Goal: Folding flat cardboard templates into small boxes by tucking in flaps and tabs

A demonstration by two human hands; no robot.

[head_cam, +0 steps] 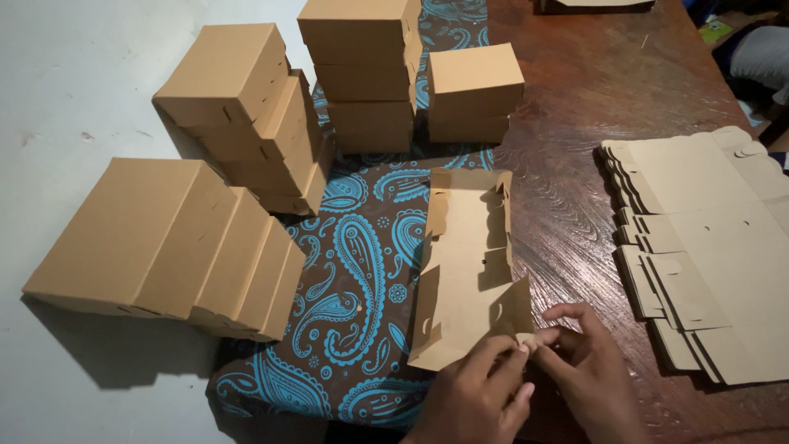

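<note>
Folding step in hand: half-formed box [466, 263] on paisley cloth [353, 271], near edge of bench [575, 164]. Left hand [477, 399] and right hand [588, 370] pinching corner flap [526, 339] together. Next, likely: tuck flap, raise wall. Flat blanks [707, 255] at right, finished boxes [246, 156] at left.

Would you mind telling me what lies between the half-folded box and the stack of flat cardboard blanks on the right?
In the head view, only bare wooden table lies between the half-folded box and the flat blanks.
</note>
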